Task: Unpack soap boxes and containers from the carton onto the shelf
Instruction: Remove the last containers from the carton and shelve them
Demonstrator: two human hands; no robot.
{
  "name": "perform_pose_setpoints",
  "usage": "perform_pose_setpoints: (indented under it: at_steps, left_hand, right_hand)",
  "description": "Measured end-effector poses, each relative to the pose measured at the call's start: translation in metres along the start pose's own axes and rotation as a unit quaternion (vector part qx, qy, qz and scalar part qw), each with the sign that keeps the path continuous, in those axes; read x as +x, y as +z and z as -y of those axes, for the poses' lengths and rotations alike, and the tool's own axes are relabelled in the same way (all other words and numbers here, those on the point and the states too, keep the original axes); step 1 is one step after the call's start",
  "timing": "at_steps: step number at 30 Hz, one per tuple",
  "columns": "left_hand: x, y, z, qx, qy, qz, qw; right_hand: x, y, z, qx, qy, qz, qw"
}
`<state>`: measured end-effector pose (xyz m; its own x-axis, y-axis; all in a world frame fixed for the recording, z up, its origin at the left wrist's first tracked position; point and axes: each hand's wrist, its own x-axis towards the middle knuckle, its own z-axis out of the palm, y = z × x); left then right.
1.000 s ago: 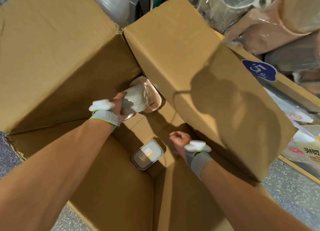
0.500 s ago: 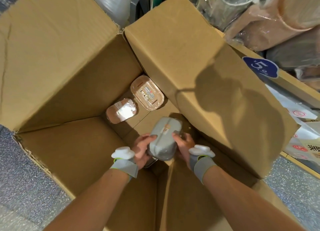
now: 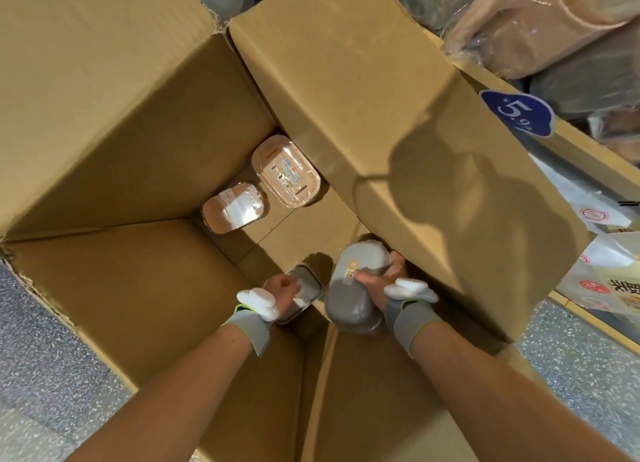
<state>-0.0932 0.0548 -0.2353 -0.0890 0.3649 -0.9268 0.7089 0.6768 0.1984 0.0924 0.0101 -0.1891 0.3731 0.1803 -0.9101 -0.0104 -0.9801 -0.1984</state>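
Observation:
Deep inside the open carton (image 3: 121,149), my right hand (image 3: 381,278) grips a stack of grey soap boxes (image 3: 353,288) with an orange label, held tilted near the right wall. My left hand (image 3: 282,288) reaches down onto another grey soap box (image 3: 306,288) lying on the carton floor, its fingers curled over the box's near edge. Two pink soap boxes lie at the far corner of the floor: one (image 3: 285,170) with a printed label, the other (image 3: 235,207) wrapped in shiny film.
The carton's tall flaps (image 3: 381,97) stand up around the opening and hem in both arms. A shelf edge with a blue price tag (image 3: 516,113) runs along the right, with wrapped goods (image 3: 554,21) above it. Speckled floor (image 3: 41,357) shows at the left.
The grey stack passed from both hands to my right hand alone and shifted right. My left hand let go of it and dropped onto the grey box on the carton floor.

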Motion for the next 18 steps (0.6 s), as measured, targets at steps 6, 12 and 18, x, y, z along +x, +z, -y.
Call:
perform_pose_setpoints:
  at_steps: [6, 12, 18]
  left_hand:
    - [0.044, -0.009, 0.017, 0.246, 0.019, -0.015, 0.969]
    - [0.066, 0.008, 0.025, 0.237, 0.014, 0.006, 0.972]
    - [0.071, 0.023, 0.034, 0.266, 0.0, 0.024, 0.964]
  right_hand:
    - [0.01, 0.003, -0.004, -0.061, -0.027, -0.003, 0.998]
    - [0.014, -0.008, -0.007, -0.102, -0.051, 0.011, 0.993]
    - [0.016, -0.003, -0.011, -0.084, -0.06, 0.005, 0.995]
